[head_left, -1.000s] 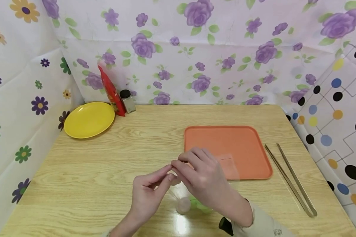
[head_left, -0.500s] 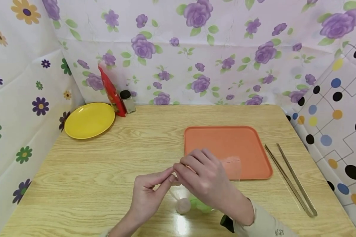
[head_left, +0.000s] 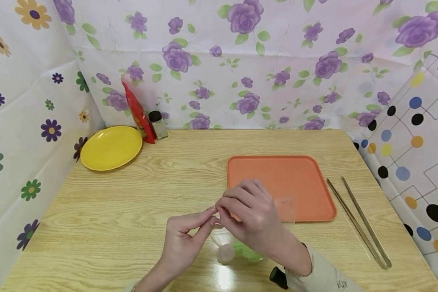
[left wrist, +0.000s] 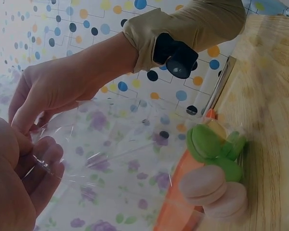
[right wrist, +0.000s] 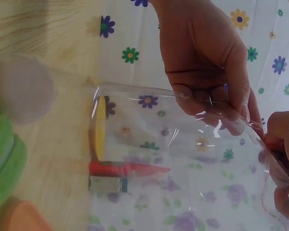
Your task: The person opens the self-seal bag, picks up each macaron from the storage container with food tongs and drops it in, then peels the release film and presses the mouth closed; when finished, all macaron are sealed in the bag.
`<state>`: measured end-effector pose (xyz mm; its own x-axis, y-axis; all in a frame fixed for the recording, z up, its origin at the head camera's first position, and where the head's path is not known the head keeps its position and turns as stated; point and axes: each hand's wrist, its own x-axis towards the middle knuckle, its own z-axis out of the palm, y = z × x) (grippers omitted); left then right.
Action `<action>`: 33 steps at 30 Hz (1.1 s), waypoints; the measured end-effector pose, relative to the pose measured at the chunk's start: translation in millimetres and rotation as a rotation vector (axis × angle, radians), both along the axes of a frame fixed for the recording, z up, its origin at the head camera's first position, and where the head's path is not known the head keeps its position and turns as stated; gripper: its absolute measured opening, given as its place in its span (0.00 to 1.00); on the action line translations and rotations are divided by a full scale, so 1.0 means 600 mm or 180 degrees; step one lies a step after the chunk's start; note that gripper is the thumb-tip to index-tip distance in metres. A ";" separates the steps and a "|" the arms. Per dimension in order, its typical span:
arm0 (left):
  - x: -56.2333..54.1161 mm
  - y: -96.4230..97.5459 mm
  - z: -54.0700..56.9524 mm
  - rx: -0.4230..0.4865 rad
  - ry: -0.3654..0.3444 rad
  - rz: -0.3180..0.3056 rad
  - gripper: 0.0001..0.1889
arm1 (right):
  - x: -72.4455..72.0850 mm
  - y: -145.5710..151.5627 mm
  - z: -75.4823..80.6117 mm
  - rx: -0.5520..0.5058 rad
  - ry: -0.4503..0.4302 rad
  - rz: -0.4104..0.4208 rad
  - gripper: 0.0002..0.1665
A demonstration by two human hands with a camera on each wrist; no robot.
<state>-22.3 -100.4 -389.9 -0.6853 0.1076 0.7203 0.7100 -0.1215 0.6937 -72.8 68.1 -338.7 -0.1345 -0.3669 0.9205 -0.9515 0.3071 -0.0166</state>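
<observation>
Both hands meet above the near part of the table, at the top of a clear plastic bag [left wrist: 120, 159]. My left hand [head_left: 182, 239] pinches the bag's edge between thumb and forefinger. Right against it, my right hand [head_left: 255, 217] pinches the same edge with its fingertips. Low in the bag, in the left wrist view, are macarons: green ones [left wrist: 204, 142] and pale pinkish ones [left wrist: 202, 183]. In the head view the right hand and forearm partly hide the green macarons [head_left: 246, 251]; a pale macaron [head_left: 225, 253] shows between the wrists.
An orange tray [head_left: 277, 174] lies beyond the right hand, with metal tongs [head_left: 361, 223] at its right. A yellow plate [head_left: 111, 148], a red packet [head_left: 138, 113] and a black-capped jar [head_left: 158, 125] are at the back left. Patterned cloths hang around the table.
The right hand's fingertips have shifted slightly right along the bag's edge, and its thumb now shows beside the forefinger. The left hand has moved slightly right, still pinching the bag.
</observation>
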 end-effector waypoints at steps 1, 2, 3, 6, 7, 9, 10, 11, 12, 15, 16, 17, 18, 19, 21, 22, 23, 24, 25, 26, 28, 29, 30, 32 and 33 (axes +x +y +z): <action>0.000 0.000 0.000 -0.0004 0.0002 0.0000 0.24 | 0.000 -0.001 0.000 -0.0028 -0.0037 0.0018 0.12; 0.000 0.000 -0.001 0.0001 -0.0002 -0.0005 0.24 | 0.000 -0.001 0.000 -0.0053 -0.0075 0.0038 0.12; 0.000 0.000 -0.001 0.0004 -0.0006 -0.0002 0.24 | 0.000 -0.001 -0.001 -0.0076 -0.0106 0.0055 0.12; 0.002 0.000 -0.002 0.0003 -0.0023 0.0039 0.25 | -0.001 -0.002 -0.002 -0.0140 -0.0190 0.0098 0.11; 0.002 0.001 -0.003 0.0011 -0.0037 0.0046 0.26 | 0.000 -0.002 -0.002 -0.0165 -0.0222 0.0113 0.11; 0.003 0.001 -0.003 0.0024 -0.0066 0.0052 0.27 | 0.000 -0.003 -0.004 -0.0216 -0.0285 0.0138 0.10; 0.003 0.002 -0.003 0.0026 -0.0078 0.0052 0.27 | 0.000 -0.004 -0.004 -0.0247 -0.0320 0.0155 0.10; 0.004 0.002 -0.003 0.0032 -0.0089 0.0045 0.27 | 0.000 -0.004 -0.005 -0.0277 -0.0353 0.0171 0.10; 0.004 0.003 -0.002 0.0041 -0.0100 0.0040 0.27 | 0.000 -0.005 -0.006 -0.0304 -0.0386 0.0182 0.10; 0.004 0.004 -0.002 0.0037 -0.0101 0.0054 0.27 | 0.000 -0.006 -0.007 -0.0382 -0.0465 0.0213 0.09; 0.004 0.004 -0.002 0.0032 -0.0090 0.0066 0.27 | 0.001 -0.007 -0.008 -0.0406 -0.0489 0.0219 0.09; 0.003 0.004 -0.002 0.0030 -0.0081 0.0079 0.27 | 0.001 -0.007 -0.008 -0.0424 -0.0507 0.0218 0.09; 0.003 0.005 -0.002 0.0029 -0.0069 0.0091 0.27 | 0.001 -0.007 -0.008 -0.0441 -0.0526 0.0218 0.09; 0.003 0.005 -0.003 0.0025 -0.0058 0.0100 0.27 | 0.001 -0.008 -0.009 -0.0460 -0.0544 0.0214 0.09; 0.003 0.006 -0.003 0.0022 -0.0046 0.0110 0.26 | 0.002 -0.008 -0.009 -0.0488 -0.0570 0.0201 0.09; 0.003 0.006 -0.003 0.0022 -0.0050 0.0112 0.26 | 0.002 -0.007 -0.009 -0.0500 -0.0578 0.0191 0.10; 0.004 0.007 -0.004 0.0024 -0.0057 0.0108 0.25 | 0.002 -0.007 -0.008 -0.0524 -0.0589 0.0195 0.10; 0.004 0.008 -0.004 0.0028 -0.0067 0.0090 0.25 | 0.002 -0.006 -0.006 -0.0564 -0.0602 0.0196 0.10; 0.005 0.008 -0.004 0.0020 -0.0083 0.0080 0.24 | 0.001 -0.005 -0.005 -0.0599 -0.0619 0.0194 0.10; 0.007 0.008 -0.005 0.0015 -0.0099 0.0083 0.24 | 0.000 -0.003 -0.003 -0.0626 -0.0633 0.0200 0.10; 0.008 0.008 -0.005 0.0023 -0.0134 0.0116 0.23 | -0.002 0.000 0.001 -0.0671 -0.0671 0.0230 0.09; 0.009 0.008 -0.006 0.0033 -0.0149 0.0128 0.23 | -0.003 0.002 0.003 -0.0693 -0.0719 0.0262 0.08; 0.009 0.007 -0.007 0.0039 -0.0163 0.0150 0.23 | -0.004 0.004 0.005 -0.0706 -0.0781 0.0291 0.08; 0.009 0.006 -0.008 0.0049 -0.0177 0.0220 0.23 | -0.004 0.009 0.006 -0.0726 -0.0919 0.0362 0.06; 0.009 0.006 -0.008 0.0057 -0.0178 0.0254 0.23 | -0.005 0.011 0.006 -0.0750 -0.1011 0.0404 0.06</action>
